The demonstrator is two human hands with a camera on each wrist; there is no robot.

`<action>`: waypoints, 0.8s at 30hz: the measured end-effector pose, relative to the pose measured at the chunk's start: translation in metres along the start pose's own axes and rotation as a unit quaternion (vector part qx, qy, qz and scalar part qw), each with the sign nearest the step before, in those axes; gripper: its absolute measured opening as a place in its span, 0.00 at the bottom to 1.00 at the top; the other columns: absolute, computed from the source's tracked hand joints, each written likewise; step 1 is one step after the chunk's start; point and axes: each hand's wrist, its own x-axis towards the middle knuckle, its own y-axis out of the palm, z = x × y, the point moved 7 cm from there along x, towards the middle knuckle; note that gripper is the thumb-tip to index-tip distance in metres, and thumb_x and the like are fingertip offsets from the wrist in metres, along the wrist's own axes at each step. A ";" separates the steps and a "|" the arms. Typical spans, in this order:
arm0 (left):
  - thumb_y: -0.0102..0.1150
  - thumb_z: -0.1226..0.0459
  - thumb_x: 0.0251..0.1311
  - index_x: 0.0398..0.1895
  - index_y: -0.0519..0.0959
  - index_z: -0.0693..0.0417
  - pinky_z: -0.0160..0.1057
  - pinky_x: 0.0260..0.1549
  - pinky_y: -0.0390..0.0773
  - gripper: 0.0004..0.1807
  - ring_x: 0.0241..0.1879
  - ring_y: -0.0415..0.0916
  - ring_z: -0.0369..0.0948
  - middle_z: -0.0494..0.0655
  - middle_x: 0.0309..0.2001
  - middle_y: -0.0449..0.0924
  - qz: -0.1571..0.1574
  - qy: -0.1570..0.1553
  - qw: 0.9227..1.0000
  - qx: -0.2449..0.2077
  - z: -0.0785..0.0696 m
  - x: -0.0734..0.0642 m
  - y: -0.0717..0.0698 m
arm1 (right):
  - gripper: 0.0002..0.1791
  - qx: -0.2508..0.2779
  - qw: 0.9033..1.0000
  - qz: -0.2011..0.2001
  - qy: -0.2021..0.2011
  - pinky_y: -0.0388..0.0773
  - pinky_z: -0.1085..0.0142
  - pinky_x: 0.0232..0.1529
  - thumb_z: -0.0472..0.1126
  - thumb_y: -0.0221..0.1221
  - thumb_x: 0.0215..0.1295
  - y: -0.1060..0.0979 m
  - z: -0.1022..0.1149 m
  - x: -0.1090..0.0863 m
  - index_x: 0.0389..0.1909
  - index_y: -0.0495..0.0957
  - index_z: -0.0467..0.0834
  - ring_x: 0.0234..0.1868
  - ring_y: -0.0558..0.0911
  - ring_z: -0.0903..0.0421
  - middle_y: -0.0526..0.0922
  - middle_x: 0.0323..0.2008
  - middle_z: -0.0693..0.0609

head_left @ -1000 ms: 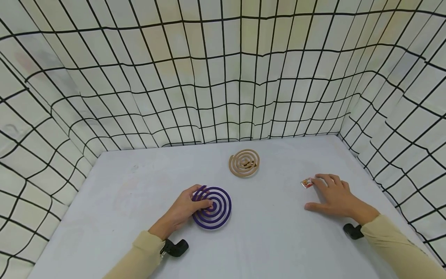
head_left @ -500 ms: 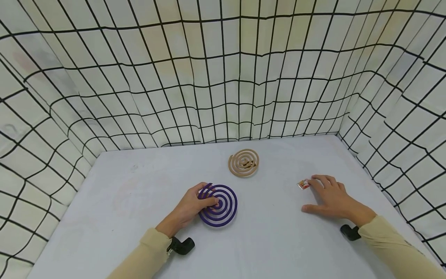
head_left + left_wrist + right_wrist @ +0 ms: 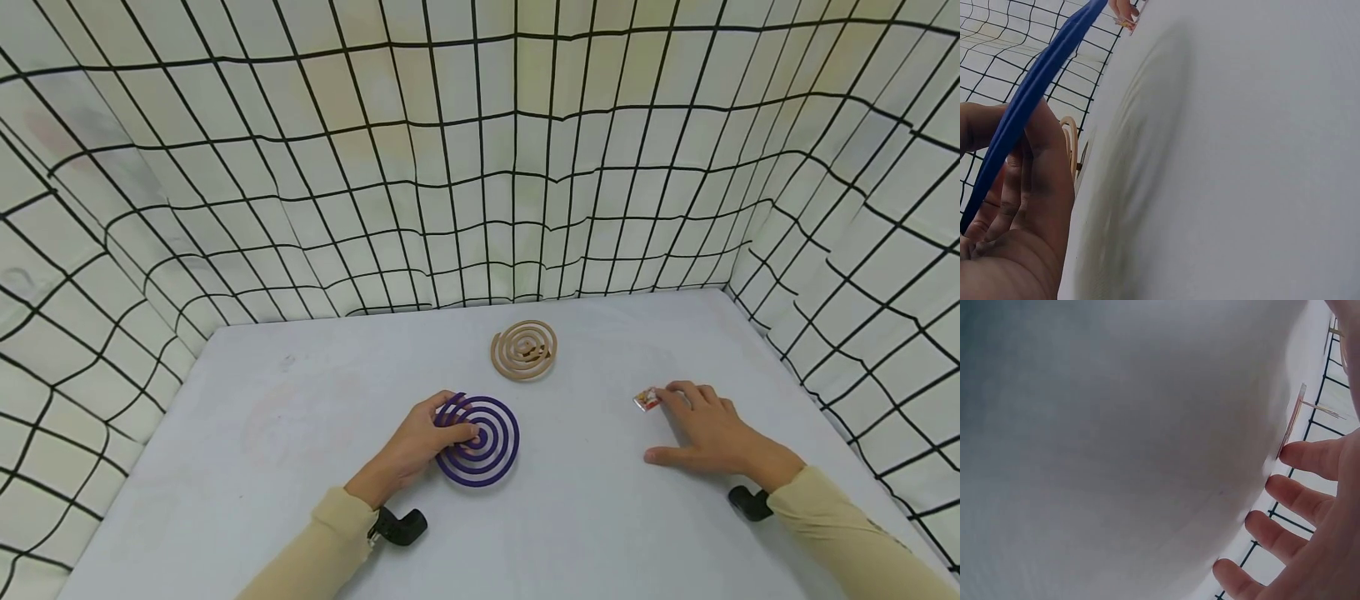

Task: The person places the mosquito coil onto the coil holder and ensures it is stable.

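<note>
In the head view my left hand (image 3: 416,440) pinches a purple mosquito coil (image 3: 482,437), thumb on top near its centre and fingers beneath. The left wrist view shows this coil (image 3: 1040,80) edge-on and bluish, raised over the table with its shadow below. My right hand (image 3: 712,435) lies low over the table at the right, thumb spread away from the fingers. Its index fingertip touches a small red and white packet (image 3: 646,399). The right wrist view has that packet (image 3: 1293,419) edge-on at the fingertip, with the other fingertips on the cloth.
A tan mosquito coil (image 3: 524,346) lies near the back middle of the table, with a small brownish piece showing at its centre. White cloth (image 3: 585,517) covers the table. Black netting (image 3: 517,175) over pale sheeting rises at the back and both sides.
My left hand has carried the purple coil to the right. My right hand has shifted slightly left, and the packet has slid left along with its fingertip. The tan coil stays put.
</note>
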 end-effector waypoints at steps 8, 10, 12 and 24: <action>0.72 0.62 0.61 0.59 0.75 0.56 0.40 0.56 0.83 0.25 0.50 0.83 0.42 0.57 0.57 0.84 -0.005 -0.004 1.000 0.010 -0.002 0.001 0.002 | 0.58 -0.001 1.000 -0.005 -0.003 0.70 0.33 0.59 0.79 0.64 0.52 0.001 0.006 0.000 0.72 0.69 0.39 0.65 0.70 0.34 0.71 0.67 0.38; 0.72 0.63 0.60 0.58 0.75 0.56 0.39 0.55 0.83 0.25 0.49 0.83 0.42 0.57 0.56 0.84 -0.003 -0.003 1.000 0.004 -0.003 0.001 0.003 | 0.58 -0.001 1.000 -0.005 -0.003 0.70 0.33 0.59 0.79 0.64 0.53 0.002 0.008 0.000 0.72 0.69 0.39 0.65 0.70 0.34 0.70 0.67 0.38; 0.72 0.63 0.60 0.58 0.75 0.57 0.38 0.54 0.83 0.25 0.48 0.83 0.41 0.57 0.55 0.84 -0.002 -0.001 1.000 -0.002 -0.004 0.002 0.005 | 0.58 -0.002 1.000 -0.004 -0.002 0.70 0.33 0.59 0.79 0.64 0.53 0.002 0.010 0.000 0.72 0.69 0.38 0.65 0.71 0.34 0.70 0.68 0.38; 0.70 0.65 0.62 0.59 0.74 0.58 0.37 0.53 0.83 0.24 0.49 0.83 0.41 0.57 0.56 0.83 0.004 0.007 1.000 -0.011 -0.008 0.008 0.014 | 0.55 -0.001 1.000 -0.008 -0.005 0.71 0.34 0.56 0.76 0.64 0.57 0.005 0.025 0.002 0.72 0.68 0.38 0.65 0.71 0.34 0.70 0.66 0.37</action>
